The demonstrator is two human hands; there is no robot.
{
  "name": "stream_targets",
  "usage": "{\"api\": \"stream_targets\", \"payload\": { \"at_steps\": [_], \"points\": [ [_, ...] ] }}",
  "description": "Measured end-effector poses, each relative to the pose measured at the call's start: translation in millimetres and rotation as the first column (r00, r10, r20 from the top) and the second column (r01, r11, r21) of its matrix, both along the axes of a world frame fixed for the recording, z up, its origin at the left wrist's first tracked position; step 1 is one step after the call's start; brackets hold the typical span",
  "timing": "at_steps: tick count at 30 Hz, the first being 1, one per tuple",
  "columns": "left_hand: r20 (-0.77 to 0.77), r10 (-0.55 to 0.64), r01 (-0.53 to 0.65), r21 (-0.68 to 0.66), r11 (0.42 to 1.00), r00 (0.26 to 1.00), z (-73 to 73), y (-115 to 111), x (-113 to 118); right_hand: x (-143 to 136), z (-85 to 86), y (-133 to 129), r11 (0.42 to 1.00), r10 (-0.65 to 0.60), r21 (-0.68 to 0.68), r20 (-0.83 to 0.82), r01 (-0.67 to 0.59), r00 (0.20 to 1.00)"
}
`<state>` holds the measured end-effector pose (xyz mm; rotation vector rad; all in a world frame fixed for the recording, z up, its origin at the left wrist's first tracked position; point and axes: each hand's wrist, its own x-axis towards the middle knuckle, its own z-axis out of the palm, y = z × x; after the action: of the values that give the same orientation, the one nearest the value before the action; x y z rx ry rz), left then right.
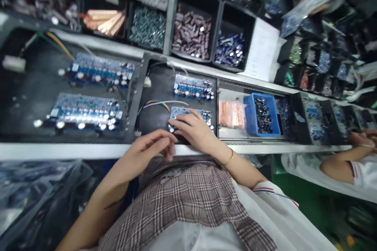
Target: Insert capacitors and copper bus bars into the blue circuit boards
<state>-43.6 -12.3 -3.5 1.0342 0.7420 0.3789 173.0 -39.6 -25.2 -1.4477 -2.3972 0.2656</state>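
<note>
My left hand (154,146) is at the table's front edge with its fingers curled in; whatever they may hold is hidden. To its right, my right hand (194,128) lies over the front blue circuit board (180,111), fingers spread and palm down, covering part of the board. Behind this board is a second blue circuit board (193,86) in the same black tray (153,121). Coloured wires and a white wire (166,102) run across the tray to the left of my right hand.
Two larger boards (85,111) sit in the left tray (26,113). Right of my hands are copper-coloured strips (232,114) and a blue bin (250,114) of black parts. Black bins (219,19) of small parts and paper sheets (260,53) stand behind. Another person's arm (338,162) is at far right.
</note>
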Motion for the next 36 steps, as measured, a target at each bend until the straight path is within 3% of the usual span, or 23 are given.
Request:
{"api": "stream_targets", "payload": {
  "at_steps": [2,4,6,8,10,11,13,14,16,21,25,27,29,31,33,36],
  "points": [
    [-0.084,0.106,-0.090,0.175,0.980,0.991,10.4,31,11,42,-2.7,-3,0.973,-0.219,0.044,-0.138,0.227,0.966],
    [-0.208,0.212,-0.121,0.379,0.917,0.955,19.7,72,34,105,-8.5,-14,0.864,-0.480,0.068,-0.189,0.499,0.857],
    [-0.359,0.318,-0.053,0.587,0.808,0.877,25.7,120,68,180,-14.1,-37,0.671,-0.728,0.059,-0.134,0.739,0.672],
    [-0.465,0.406,0.083,0.732,0.677,0.787,26.2,171,111,257,-15.7,-72,0.393,-0.916,0.071,-0.050,0.917,0.397],
    [-0.568,0.417,0.296,0.777,0.555,0.709,21.0,215,157,323,-13.2,-113,0.158,-0.987,0.116,-0.020,0.981,0.161],
    [-0.618,0.416,0.380,0.763,0.524,0.668,17.0,233,177,350,-11.4,-133,0.049,-0.999,0.135,-0.012,0.990,0.051],
    [-0.709,0.416,0.485,0.698,0.526,0.569,7.8,257,207,388,-9.5,-166,-0.127,-0.991,0.144,0.012,0.981,-0.131],
    [-0.744,0.409,0.516,0.664,0.542,0.528,3.5,265,217,401,-10.1,-178,-0.183,-0.982,0.139,0.028,0.973,-0.189],
    [-0.788,0.372,0.550,0.611,0.570,0.490,-3.5,271,229,416,-14.3,-194,-0.232,-0.969,0.121,0.062,0.965,-0.241],
    [-0.793,0.268,0.549,0.582,0.600,0.547,-10.2,273,251,418,-26.5,-202,-0.215,-0.967,0.123,0.110,0.969,-0.229],
    [-0.760,0.299,0.489,0.614,0.619,0.577,-13.5,275,267,394,-26.9,-200,-0.114,-0.982,0.120,0.136,0.986,-0.130],
    [-0.700,0.329,0.437,0.675,0.594,0.634,-16.0,274,268,373,-25.0,-197,0.028,-0.991,0.103,0.130,0.994,0.015],
    [-0.639,0.370,0.379,0.730,0.569,0.675,-18.8,273,266,347,-22.7,-190,0.263,-0.963,0.085,0.079,0.961,0.256],
    [-0.609,0.395,0.362,0.760,0.540,0.688,-21.7,274,263,316,-20.6,-178,0.452,-0.892,0.055,0.018,0.890,0.452],
    [-0.614,0.415,0.382,0.767,0.516,0.672,-24.2,276,261,283,-18.7,-161,0.580,-0.814,-0.016,-0.031,0.814,0.580],
    [-0.639,0.466,0.398,0.758,0.517,0.613,-24.8,276,258,236,-16.5,-132,0.717,-0.696,-0.138,-0.084,0.683,0.713]
  ]
}}
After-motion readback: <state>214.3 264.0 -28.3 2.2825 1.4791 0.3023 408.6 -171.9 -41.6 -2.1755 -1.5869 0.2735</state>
